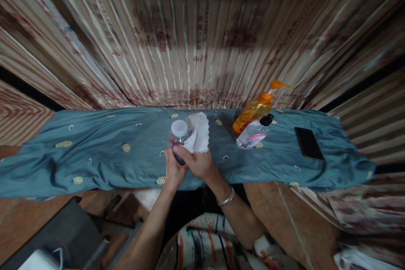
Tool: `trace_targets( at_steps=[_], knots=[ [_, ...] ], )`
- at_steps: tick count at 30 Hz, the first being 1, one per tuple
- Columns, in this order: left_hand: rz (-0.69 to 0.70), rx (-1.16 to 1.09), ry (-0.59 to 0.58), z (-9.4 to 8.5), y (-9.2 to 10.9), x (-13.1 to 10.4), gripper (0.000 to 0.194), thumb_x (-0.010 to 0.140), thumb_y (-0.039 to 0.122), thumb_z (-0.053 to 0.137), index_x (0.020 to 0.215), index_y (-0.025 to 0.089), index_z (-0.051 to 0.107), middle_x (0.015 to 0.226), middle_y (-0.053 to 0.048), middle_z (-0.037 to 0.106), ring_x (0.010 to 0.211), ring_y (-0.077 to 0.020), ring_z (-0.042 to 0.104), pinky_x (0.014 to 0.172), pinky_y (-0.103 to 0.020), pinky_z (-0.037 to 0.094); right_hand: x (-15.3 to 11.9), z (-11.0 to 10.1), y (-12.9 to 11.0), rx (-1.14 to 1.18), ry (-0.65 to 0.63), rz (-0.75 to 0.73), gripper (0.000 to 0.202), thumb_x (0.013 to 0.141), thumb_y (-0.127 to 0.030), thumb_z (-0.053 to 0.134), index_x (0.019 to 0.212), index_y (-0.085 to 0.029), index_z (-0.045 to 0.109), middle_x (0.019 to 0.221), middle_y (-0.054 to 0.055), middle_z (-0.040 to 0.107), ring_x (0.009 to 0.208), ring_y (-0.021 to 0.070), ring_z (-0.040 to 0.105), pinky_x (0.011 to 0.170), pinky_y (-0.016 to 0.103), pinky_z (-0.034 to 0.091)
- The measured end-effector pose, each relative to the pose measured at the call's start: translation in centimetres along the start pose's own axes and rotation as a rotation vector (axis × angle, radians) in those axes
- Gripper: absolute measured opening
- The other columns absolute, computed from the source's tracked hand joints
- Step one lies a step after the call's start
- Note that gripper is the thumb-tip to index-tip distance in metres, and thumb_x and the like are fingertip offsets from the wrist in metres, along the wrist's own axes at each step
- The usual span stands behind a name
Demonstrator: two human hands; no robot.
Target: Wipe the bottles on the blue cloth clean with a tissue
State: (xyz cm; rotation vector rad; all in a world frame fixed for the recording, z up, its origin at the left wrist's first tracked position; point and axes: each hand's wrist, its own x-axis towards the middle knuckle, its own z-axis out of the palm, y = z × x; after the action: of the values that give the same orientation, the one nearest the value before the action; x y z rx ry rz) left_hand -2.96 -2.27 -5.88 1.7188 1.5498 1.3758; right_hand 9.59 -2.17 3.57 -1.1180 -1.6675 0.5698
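Note:
A small clear bottle with a white cap (179,128) is held between both hands near the middle of the cloth-covered table. My left hand (174,168) wraps round its lower left side, fingers closed. Against its right side is my right hand (196,161), which also holds a white cloth (200,131) with a scalloped edge; the cloth spreads up beside the cap. The thumb of the right hand lies across the front of the bottle. A silver bangle circles the right wrist.
An orange pump bottle (252,114) and a clear bottle with a black cap (252,135) stand right of the hands. Farther right lies a black phone (309,143). The table (104,147) wears a teal cloth; a curtain (190,42) hangs behind. A dark chair (63,230) is at lower left.

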Motion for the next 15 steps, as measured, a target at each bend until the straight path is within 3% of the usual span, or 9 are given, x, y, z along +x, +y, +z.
trace_targets(
  at_steps=[5,11,15],
  knots=[
    [0.002,-0.045,-0.037,0.0,0.6,-0.8,0.063,0.088,0.049,0.066,0.141,0.023,0.046,0.15,-0.014,0.045,0.136,-0.033,0.048,0.113,-0.062,0.043,1.8,-0.6,-1.1,-0.028,0.124,-0.098,0.065,0.087,-0.043,0.069,0.142,-0.015,0.049,0.14,0.017,0.061,0.136,0.0294,0.054,0.117,0.048,0.044],
    [-0.071,-0.101,-0.16,-1.6,-0.7,0.3,0.059,0.088,0.048,0.066,0.137,0.021,0.05,0.141,-0.013,0.053,0.127,-0.0296,0.055,0.107,-0.057,0.049,1.8,-2.0,0.4,0.142,0.026,-0.062,0.059,0.088,-0.047,0.069,0.137,-0.018,0.053,0.131,0.013,0.067,0.12,0.0279,0.066,0.105,0.042,0.055],
    [-0.099,-0.152,-0.195,-0.9,-0.7,0.8,0.048,0.09,0.047,0.065,0.127,0.018,0.057,0.124,-0.011,0.062,0.11,-0.0234,0.063,0.096,-0.048,0.057,1.4,-1.3,0.0,0.002,0.025,-0.138,0.064,0.091,-0.042,0.062,0.147,-0.018,0.042,0.143,0.016,0.059,0.137,0.0304,0.054,0.116,0.048,0.046]
  ],
)
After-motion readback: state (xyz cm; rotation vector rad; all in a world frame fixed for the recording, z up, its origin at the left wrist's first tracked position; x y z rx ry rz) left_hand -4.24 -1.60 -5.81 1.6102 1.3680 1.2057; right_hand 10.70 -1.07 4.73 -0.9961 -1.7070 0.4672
